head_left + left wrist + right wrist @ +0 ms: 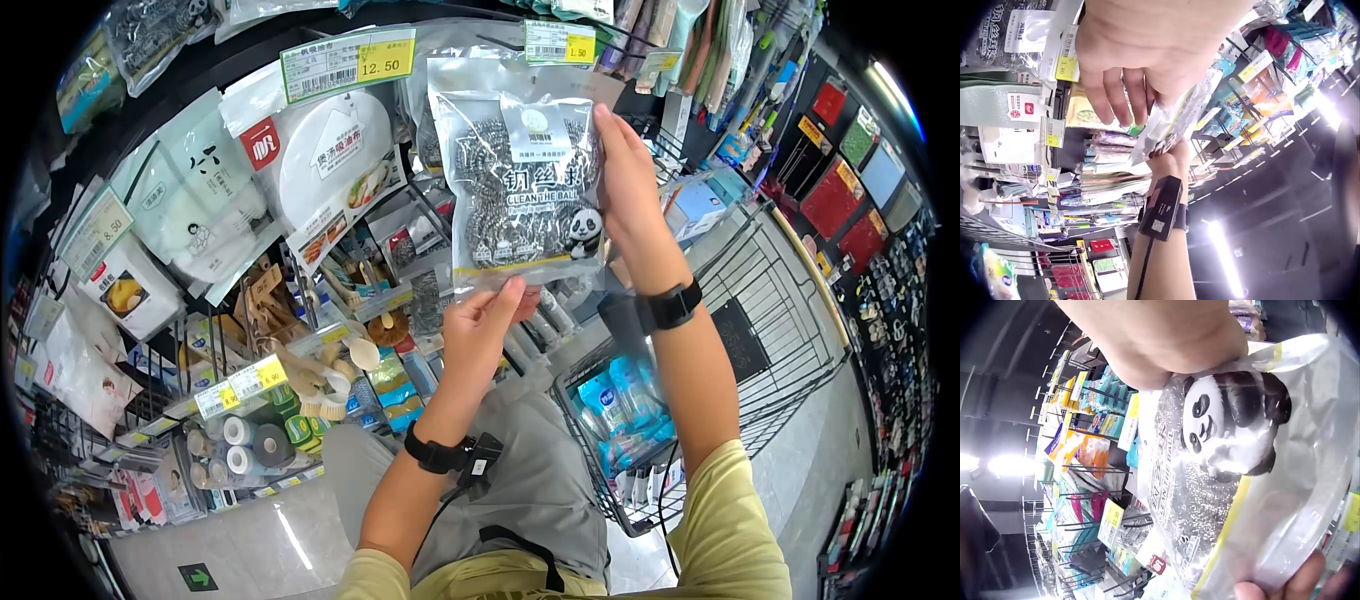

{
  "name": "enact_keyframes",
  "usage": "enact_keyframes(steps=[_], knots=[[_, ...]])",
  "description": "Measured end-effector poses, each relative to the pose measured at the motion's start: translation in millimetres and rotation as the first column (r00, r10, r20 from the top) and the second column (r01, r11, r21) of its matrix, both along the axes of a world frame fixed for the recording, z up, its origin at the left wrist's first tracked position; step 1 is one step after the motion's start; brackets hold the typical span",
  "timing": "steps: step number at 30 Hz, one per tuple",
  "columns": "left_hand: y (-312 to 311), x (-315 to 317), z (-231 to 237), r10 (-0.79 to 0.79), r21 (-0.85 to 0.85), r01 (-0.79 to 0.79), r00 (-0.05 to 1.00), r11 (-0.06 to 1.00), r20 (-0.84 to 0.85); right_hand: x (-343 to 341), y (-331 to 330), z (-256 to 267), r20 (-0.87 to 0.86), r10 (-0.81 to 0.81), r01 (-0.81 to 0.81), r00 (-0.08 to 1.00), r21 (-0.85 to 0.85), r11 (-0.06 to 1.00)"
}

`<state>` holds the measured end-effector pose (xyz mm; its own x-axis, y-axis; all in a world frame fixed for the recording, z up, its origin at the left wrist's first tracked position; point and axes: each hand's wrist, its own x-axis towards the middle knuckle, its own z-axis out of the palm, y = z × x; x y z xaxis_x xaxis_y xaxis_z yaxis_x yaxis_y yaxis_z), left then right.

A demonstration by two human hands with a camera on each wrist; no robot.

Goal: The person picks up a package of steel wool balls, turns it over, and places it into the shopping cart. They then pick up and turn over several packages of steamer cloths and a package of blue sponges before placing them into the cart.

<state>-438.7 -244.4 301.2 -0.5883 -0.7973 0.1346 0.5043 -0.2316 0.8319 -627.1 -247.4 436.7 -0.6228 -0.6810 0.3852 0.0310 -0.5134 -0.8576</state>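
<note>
Black wire racks (310, 340) full of hanging packs fill the left side of my head view and curve round in front of the person. Below them I see a smooth grey floor (235, 525), which also shows beyond the cart, with light streaks reflected on it. A black-wire shopping cart (780, 300) stands on the right, close to the person's right side, with blue plastic packets (620, 400) lying in its near end. Open room shows over the cart's far part, where I look down through the bare mesh.

On the rack, a large clear pack with a round white sheet (340, 150) hangs just left of what the hands hold: a clear-and-silver plastic packet of grey steel-wire balls (525, 240). It is upright, raised before the rack, its printed front toward the head camera. I cannot tell whether its left edge touches the goods behind.

The right hand (628, 175) grips the packet's right edge, thumb near the top corner. The left hand (485, 325) pinches the bottom edge, thumb in front, fingers beneath and behind. A yellow strip runs just above that bottom edge, and a small black-and-white panda (583, 232) is printed at the lower right corner.
</note>
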Motion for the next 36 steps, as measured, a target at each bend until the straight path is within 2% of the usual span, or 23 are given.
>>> enact_keyframes(steps=[13, 17, 20, 25, 29, 32, 34, 36], knots=[[-37.9, -22.5, -0.4, -0.047, 0.020, 0.046, 0.999, 0.999, 0.014, -31.2, -35.9, -5.8, -0.050, 0.020, -0.021, 0.999, -0.014, 1.000], [-43.0, -21.9, 2.5, -0.078, -0.012, 0.078, 0.997, 0.997, -0.024, -30.9, -34.7, 1.8, -0.094, -0.019, 0.008, 0.995, -0.113, 0.994], [-40.6, -21.2, 12.0, -0.005, -0.006, 0.005, 0.999, 1.000, -0.051, -30.1, -30.1, 9.5, -0.101, -0.030, 0.019, 0.994, -0.107, 0.994], [-44.8, -21.4, 18.9, -0.008, -0.014, 0.007, 0.999, 1.000, -0.033, -39.8, -40.4, 11.3, -0.068, -0.059, 0.056, 0.996, -0.039, 0.998], [-46.3, -20.9, 26.5, 0.015, -0.010, -0.016, 1.000, 1.000, -0.020, -54.5, -48.9, 13.1, -0.062, -0.019, 0.022, 0.998, 0.044, 0.999], [-48.0, -20.3, 27.5, 0.033, -0.002, -0.033, 0.999, 0.999, -0.018, -55.9, -54.7, 14.9, -0.097, 0.012, -0.011, 0.995, 0.019, 1.000], [-47.5, -19.4, 28.5, 0.053, 0.012, -0.052, 0.999, 0.999, -0.012, -55.8, -55.3, 13.8, -0.109, -0.022, 0.022, 0.994, 0.003, 1.000], [-50.5, -16.8, 23.4, 0.080, -0.097, -0.078, 0.997, 0.992, 0.019, -58.1, -53.0, 15.5, -0.133, -0.067, 0.068, 0.989, -0.002, 0.998]])
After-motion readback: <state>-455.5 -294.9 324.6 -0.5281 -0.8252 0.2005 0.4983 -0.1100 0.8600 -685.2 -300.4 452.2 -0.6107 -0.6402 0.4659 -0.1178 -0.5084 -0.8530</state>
